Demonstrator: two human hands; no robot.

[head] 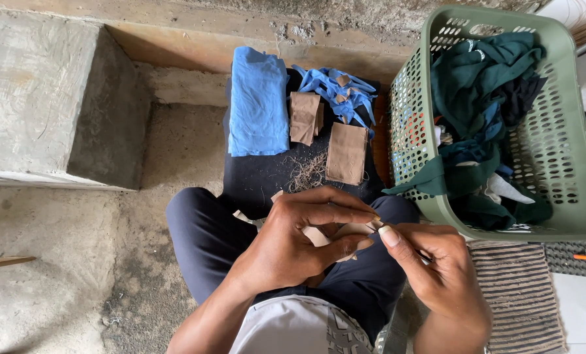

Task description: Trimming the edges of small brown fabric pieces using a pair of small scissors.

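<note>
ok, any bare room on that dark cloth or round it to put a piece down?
Some. The dark cloth is bare below the folded blue cloth, left of the thread scraps. The concrete floor left of it is open too. Crowded: blue scraps and brown pieces fill its upper right, and the green basket is full.

Green basket [578, 164], blue cloth [259, 101], brown patches [346, 153], striped mat [519, 295].

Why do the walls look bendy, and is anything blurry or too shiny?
Head view: the wide lens bows the concrete step and green basket near the edges; soft, even daylight, only faint shadows, no glare; the left hand, right hand and the tan cloth piece they hold look sharp.
</note>
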